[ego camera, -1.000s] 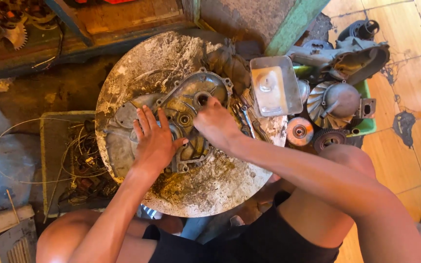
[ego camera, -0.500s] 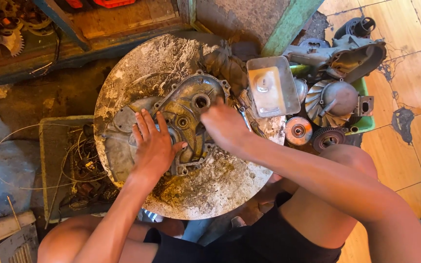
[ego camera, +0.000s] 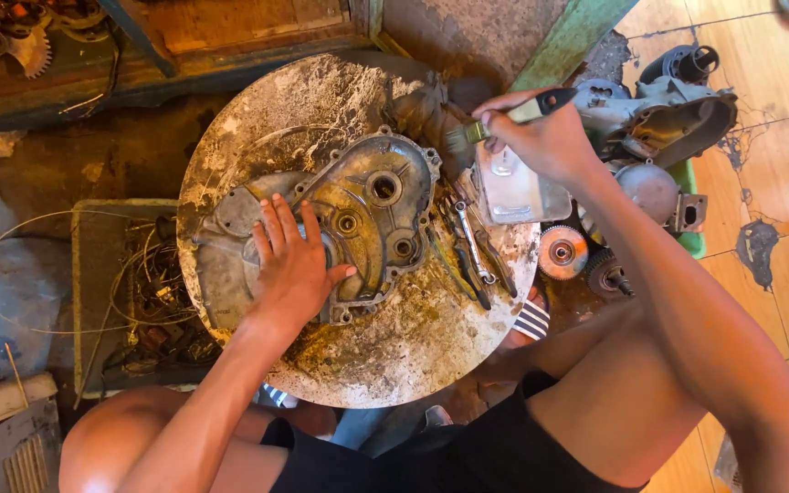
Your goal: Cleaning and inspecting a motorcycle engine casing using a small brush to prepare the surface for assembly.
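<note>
Grimy cast-metal engine cover [ego camera: 358, 219], ribbed

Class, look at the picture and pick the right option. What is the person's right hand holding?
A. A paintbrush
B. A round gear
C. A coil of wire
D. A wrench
A. The right hand grips a paintbrush with a dark handle and worn bristles, held above the metal tray, while the left hand lies flat on the engine cover.
</note>
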